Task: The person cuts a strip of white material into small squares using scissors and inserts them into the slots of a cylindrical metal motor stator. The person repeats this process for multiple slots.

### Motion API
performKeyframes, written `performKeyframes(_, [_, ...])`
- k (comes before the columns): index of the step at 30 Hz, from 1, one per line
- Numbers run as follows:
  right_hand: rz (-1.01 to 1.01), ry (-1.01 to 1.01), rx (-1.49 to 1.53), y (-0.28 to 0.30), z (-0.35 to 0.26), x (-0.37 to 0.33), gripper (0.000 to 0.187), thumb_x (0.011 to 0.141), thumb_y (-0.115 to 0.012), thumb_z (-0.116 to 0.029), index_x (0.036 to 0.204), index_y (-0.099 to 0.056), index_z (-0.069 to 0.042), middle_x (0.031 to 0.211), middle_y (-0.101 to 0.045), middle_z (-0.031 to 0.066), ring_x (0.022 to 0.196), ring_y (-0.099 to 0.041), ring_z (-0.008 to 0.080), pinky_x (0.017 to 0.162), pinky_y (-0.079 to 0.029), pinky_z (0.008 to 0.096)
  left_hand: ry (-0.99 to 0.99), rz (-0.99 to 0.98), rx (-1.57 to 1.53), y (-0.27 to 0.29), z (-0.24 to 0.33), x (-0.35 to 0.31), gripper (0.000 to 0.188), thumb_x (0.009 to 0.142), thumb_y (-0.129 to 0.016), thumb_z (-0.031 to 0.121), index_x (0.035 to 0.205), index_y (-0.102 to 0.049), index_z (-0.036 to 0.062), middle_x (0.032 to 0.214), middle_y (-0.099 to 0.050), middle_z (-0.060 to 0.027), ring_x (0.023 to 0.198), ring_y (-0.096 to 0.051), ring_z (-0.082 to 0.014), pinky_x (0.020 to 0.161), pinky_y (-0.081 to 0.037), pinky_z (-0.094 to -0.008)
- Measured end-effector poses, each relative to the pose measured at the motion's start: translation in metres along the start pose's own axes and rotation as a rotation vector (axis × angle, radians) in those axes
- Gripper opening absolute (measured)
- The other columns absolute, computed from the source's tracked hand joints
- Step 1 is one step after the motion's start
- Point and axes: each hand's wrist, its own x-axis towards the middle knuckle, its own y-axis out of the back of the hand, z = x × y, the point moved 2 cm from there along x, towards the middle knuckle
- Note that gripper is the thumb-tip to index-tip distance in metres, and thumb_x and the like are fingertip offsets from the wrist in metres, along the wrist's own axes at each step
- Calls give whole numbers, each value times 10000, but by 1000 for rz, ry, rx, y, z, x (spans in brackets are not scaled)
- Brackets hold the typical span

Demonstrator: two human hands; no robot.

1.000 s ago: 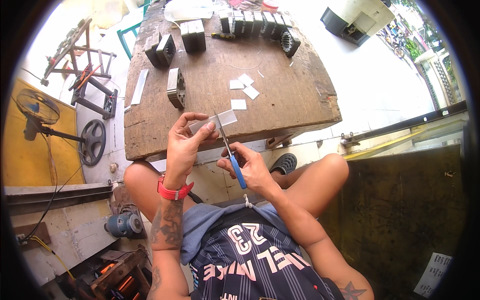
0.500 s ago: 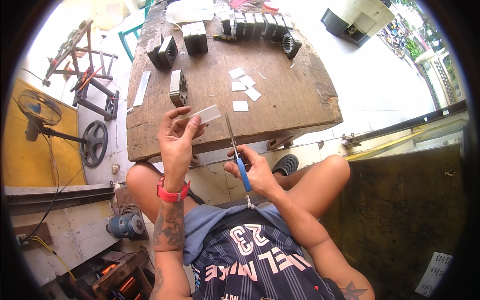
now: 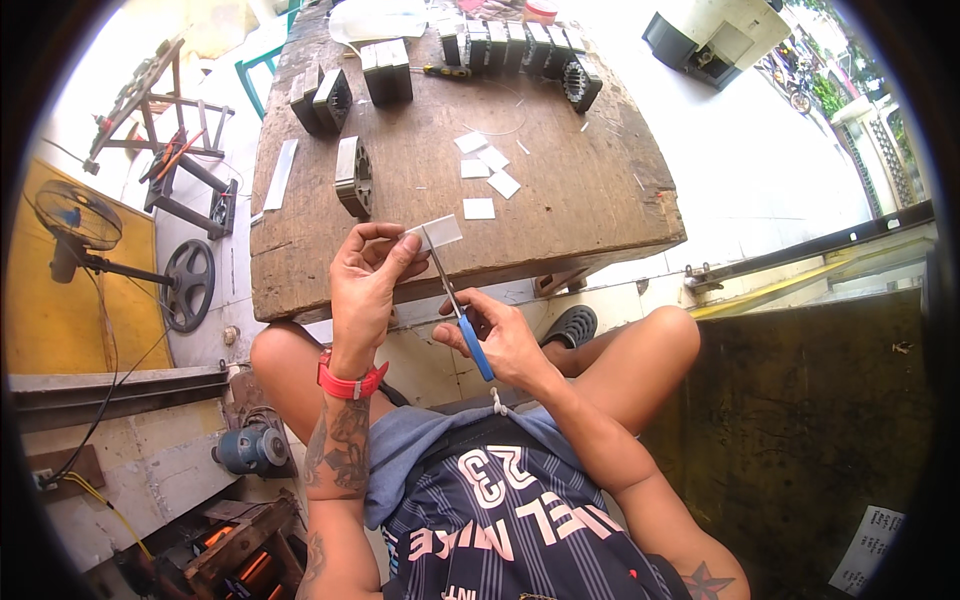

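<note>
Between thumb and fingers, my left hand (image 3: 368,270) pinches a white strip (image 3: 440,232), whose free end points right over the table's near edge. My right hand (image 3: 500,335) grips blue-handled scissors (image 3: 474,345). Their blades reach up to the strip and cross it close to my left fingertips. Just beyond my left hand stands a dark slotted metal core (image 3: 354,178), upright on the table. Several small white cut pieces (image 3: 480,208) lie to the right of it. A longer white strip (image 3: 283,174) lies at the table's left side.
On the wooden table (image 3: 590,210), a row of slotted metal cores (image 3: 515,48) stands at the far side, with a screwdriver (image 3: 447,71) beside it. More cores (image 3: 387,72) stand at the far left. A fan (image 3: 75,215) and a blue bench grinder (image 3: 250,450) are left of me.
My left hand has moved slightly right with the strip. The scissors have swung leftward, so their blades now cross the strip instead of standing apart from it.
</note>
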Motion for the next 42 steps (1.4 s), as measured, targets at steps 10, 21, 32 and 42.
performKeyframes(10, [-18,-28,-12,0,-2,0,693,854,-849,-588,1201,-682,-12,741,-615,43,716,-538,121,654,-467,311,-7,-3,5,-2,0,0,252,986,-772,103,1154,-631,-22,1020,-755,-145,920,-758,-193,847,-651,-326])
performKeyframes(21, [1,0,60,-3,3,1,600,890,-844,-521,1178,-691,-17,696,-598,23,671,-516,95,604,-433,292,27,-15,81,-2,1,-1,265,983,-778,116,1156,-639,-28,1020,-760,-144,913,-756,-185,832,-639,-311])
performKeyframes(32, [145,69,-361,42,-44,-14,708,860,-883,-439,1322,-487,-77,823,-701,119,719,-698,240,691,-561,370,-17,-19,312,17,32,-1,223,993,-761,111,1137,-643,-10,981,-740,-100,892,-735,-152,822,-628,-301])
performKeyframes(42, [55,8,-176,52,-45,13,569,896,-874,-380,1268,-648,-13,830,-638,18,766,-584,97,683,-485,277,-12,-42,221,-8,18,1,376,1050,-686,189,1345,-590,-22,1307,-680,-197,1000,-753,-230,845,-627,-318])
